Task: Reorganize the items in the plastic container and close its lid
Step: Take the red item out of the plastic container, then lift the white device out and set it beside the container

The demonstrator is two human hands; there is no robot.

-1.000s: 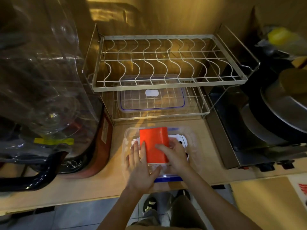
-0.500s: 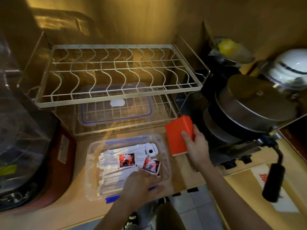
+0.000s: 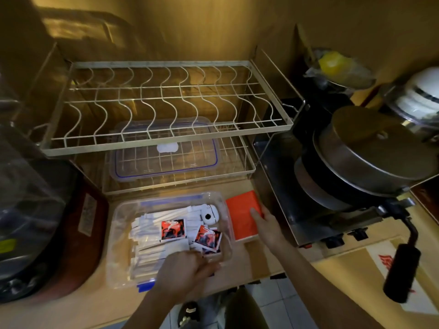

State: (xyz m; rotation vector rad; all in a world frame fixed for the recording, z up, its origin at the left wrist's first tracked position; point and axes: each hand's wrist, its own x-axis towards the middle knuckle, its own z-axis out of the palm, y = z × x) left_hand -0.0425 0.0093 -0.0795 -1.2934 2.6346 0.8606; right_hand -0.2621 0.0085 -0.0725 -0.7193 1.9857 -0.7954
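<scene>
A clear plastic container (image 3: 118, 236) stands open on the wooden counter. It holds several white sachets (image 3: 152, 243), red-and-black sachets (image 3: 173, 229) and a small white round item (image 3: 209, 214). Its clear lid (image 3: 166, 160) with a blue seal lies on the lower tier of the dish rack behind. An orange box (image 3: 240, 218) lies flat on the counter just right of the container. My right hand (image 3: 267, 227) rests on the box's right edge with its fingers over it. My left hand (image 3: 184, 269) curls over the container's front right corner.
A two-tier wire dish rack (image 3: 166, 136) stands behind the container. A steel stove (image 3: 285, 210) with stacked pans (image 3: 365, 150) and a black pan handle (image 3: 401, 271) crowds the right. A large clear bottle (image 3: 26, 210) and a red appliance (image 3: 78, 245) fill the left.
My right hand lifted the orange box out of the container, carried it right and laid it on the counter. My left hand moved to the container's front right corner.
</scene>
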